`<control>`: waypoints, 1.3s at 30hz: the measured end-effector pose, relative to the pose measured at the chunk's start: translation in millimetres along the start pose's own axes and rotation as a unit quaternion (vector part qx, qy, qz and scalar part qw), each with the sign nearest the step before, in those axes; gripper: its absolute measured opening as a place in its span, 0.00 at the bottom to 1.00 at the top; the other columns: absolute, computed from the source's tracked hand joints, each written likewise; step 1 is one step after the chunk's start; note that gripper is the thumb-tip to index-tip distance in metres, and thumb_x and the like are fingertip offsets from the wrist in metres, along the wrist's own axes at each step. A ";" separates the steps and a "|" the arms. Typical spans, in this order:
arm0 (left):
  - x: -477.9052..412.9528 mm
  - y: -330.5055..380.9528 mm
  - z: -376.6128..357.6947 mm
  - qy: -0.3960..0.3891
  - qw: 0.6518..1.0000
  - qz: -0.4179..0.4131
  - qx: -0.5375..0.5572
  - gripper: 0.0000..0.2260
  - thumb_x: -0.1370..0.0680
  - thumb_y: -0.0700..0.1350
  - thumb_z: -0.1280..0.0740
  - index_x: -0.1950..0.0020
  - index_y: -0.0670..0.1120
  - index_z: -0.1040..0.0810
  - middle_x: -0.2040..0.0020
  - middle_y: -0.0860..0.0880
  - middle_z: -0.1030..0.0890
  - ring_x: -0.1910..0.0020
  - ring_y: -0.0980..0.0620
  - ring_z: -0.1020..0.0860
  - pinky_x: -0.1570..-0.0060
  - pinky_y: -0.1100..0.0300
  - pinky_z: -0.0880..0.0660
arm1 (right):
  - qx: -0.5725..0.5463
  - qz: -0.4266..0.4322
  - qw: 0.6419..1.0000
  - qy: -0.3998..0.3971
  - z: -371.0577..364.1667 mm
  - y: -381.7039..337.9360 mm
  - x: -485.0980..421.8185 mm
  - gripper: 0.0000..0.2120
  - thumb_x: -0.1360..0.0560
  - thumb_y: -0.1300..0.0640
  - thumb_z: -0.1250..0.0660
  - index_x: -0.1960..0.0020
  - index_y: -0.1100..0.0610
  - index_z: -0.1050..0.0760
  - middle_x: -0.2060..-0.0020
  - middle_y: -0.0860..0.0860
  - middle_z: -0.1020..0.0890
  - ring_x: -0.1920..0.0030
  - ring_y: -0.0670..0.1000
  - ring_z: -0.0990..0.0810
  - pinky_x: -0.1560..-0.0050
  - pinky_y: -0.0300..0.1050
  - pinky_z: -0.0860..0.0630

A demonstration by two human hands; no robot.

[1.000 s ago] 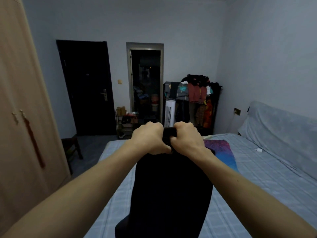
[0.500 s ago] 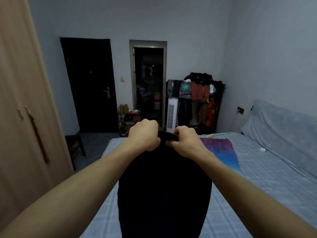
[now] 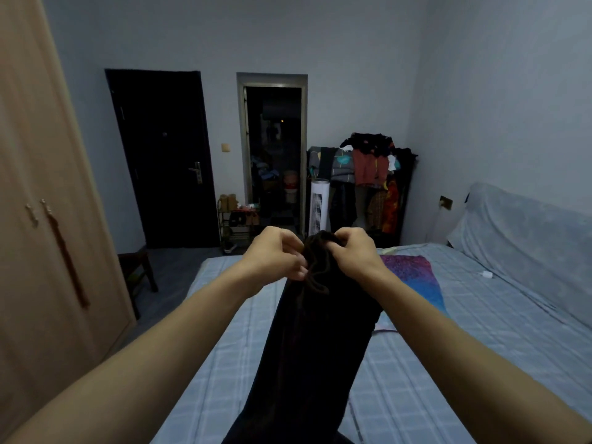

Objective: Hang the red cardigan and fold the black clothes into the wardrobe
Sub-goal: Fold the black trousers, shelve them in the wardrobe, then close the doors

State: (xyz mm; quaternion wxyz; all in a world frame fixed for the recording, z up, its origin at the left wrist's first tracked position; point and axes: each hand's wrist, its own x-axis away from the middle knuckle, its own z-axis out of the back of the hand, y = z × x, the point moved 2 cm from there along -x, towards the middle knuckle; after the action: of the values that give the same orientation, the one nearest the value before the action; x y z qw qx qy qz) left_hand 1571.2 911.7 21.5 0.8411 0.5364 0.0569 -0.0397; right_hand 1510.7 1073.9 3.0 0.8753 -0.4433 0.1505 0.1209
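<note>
Two hands, one garment. The left hand [image 3: 276,256] and right hand [image 3: 356,253] each had their fingers curled around the bunched top of one pair of black trousers [image 3: 317,334], held up at arm's length over the bed [image 3: 487,334]; the legs hung down out of view. One drawstring [image 3: 315,281] looped out just below the left fingertips.

Versus 0.5 s before: the fists had turned so the fingers showed, the top edge was gathered into a wad instead of stretched flat, and the hanging cloth looked narrower.

Trouser cloth was matte and soft, with lengthwise folds. The bed sheet was a pale blue check. One wood-grain wardrobe [image 3: 48,225] stood at left, both doors closed, with two small handles and one tassel. One white tower fan [image 3: 319,203], slotted and cylindrical, stood beside one heaped clothes rack [image 3: 368,184].
</note>
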 end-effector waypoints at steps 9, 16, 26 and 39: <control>-6.3 -5.2 5.4 -0.090 0.982 -0.152 -0.063 0.20 0.27 0.44 0.24 0.37 0.52 0.22 0.43 0.55 0.18 0.41 0.59 0.21 0.41 0.59 0.24 | -0.155 0.092 0.974 -0.140 20.9 -19.1 12.1 0.11 0.21 0.55 0.32 0.55 0.64 0.19 0.63 0.63 0.18 0.65 0.51 0.22 0.64 0.47 0.27; -12.8 -24.3 2.2 -0.020 0.987 -0.146 -0.070 0.13 0.25 0.45 0.26 0.42 0.48 0.21 0.51 0.50 0.16 0.51 0.56 0.17 0.49 0.53 0.19 | -0.150 0.009 0.959 -0.238 40.4 -12.7 23.4 0.21 0.23 0.39 0.34 0.43 0.55 0.19 0.51 0.56 0.15 0.52 0.52 0.15 0.47 0.48 0.21; -24.7 -12.7 22.1 0.098 0.985 -0.140 -0.010 0.12 0.26 0.43 0.24 0.45 0.47 0.20 0.52 0.48 0.15 0.53 0.51 0.16 0.50 0.47 0.17 | -0.253 -0.021 0.967 -0.019 16.7 33.6 43.4 0.25 0.37 0.59 0.17 0.43 0.55 0.23 0.52 0.49 0.15 0.50 0.48 0.15 0.50 0.41 0.19; -7.4 24.4 54.7 0.071 0.968 -0.191 0.143 0.19 0.31 0.43 0.22 0.42 0.45 0.20 0.49 0.46 0.15 0.49 0.49 0.16 0.51 0.55 0.18 | -0.300 0.074 0.947 0.093 37.0 -14.5 9.0 0.13 0.31 0.65 0.23 0.48 0.56 0.20 0.53 0.53 0.14 0.51 0.52 0.15 0.49 0.53 0.17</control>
State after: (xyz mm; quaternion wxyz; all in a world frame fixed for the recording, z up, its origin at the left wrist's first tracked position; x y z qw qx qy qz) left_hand 1569.9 872.4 67.3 0.7261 0.6319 0.2117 -0.1693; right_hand 1529.8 1096.3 31.2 0.6728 -0.6821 0.2202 0.1832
